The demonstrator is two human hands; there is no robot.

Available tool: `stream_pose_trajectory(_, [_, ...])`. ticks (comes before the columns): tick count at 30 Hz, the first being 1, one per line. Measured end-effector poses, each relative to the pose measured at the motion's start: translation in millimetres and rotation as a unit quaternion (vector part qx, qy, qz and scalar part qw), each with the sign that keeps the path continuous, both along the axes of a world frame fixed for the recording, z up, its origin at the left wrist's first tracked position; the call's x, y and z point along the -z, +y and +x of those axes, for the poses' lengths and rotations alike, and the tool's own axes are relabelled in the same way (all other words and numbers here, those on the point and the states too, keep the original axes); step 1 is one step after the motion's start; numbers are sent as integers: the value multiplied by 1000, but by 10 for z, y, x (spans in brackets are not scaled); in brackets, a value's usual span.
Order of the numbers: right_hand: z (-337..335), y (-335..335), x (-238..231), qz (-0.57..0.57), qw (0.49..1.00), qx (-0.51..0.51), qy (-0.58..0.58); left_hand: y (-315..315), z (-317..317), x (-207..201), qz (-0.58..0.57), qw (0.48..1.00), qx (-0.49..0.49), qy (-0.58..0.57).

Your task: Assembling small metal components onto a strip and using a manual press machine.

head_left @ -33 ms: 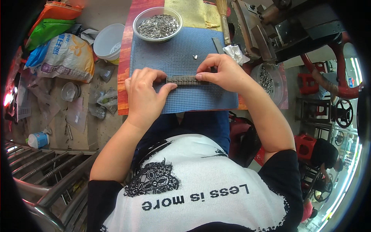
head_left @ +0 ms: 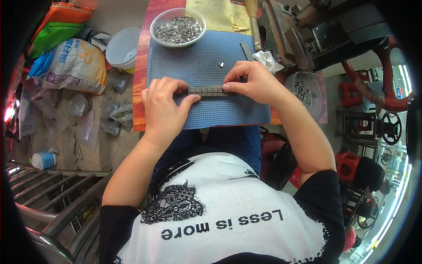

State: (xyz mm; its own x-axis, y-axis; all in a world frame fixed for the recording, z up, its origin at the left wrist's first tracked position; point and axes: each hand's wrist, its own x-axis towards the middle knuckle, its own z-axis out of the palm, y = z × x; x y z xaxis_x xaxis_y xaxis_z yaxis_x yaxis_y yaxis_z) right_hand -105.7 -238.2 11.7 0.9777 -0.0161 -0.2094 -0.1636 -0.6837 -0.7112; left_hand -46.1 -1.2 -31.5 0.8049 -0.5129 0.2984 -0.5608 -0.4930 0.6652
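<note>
A narrow grey slotted metal bar (head_left: 209, 91) lies level across the blue ribbed mat (head_left: 176, 61), close to its near edge. Around the bar's left end, my left hand (head_left: 165, 99) is closed, thumb on the near side and fingers behind. My right hand (head_left: 252, 83) pinches the right part between thumb and bent forefinger, covering that end. Just beyond the bar, a small shiny metal piece (head_left: 221, 64) rests on the mat. Farther back stands a clear round bowl (head_left: 152, 33) full of small silvery metal pieces (head_left: 179, 30).
At the back right are a brush (head_left: 254, 22), a crumpled white tissue (head_left: 268, 61), a flat dark strip (head_left: 246, 50) and a heavy machine (head_left: 290, 39). Another tub (head_left: 314, 103) of metal pieces sits by my right forearm. A white bucket (head_left: 121, 46) and sacks (head_left: 74, 66) stand left of the table.
</note>
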Motion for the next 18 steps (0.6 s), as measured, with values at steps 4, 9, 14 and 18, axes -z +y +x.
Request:
stream_pose_trajectory(4, [-35, -54, -10, 23, 1000, -8, 8, -3, -9, 5, 3, 1000, 1, 3])
stream_pose_trajectory(9, [-31, -46, 29, 30, 999, 10, 11, -8, -12, -4, 1, 1000, 1, 1])
stream_pose_trajectory(14, [-37, -3, -1, -14, 999, 23, 26, -16, 0, -4, 2, 1000, 3, 5])
stream_pose_trajectory(18, [-139, -67, 44, -32, 999, 29, -22, -13, 7, -19, 8, 1000, 2, 5])
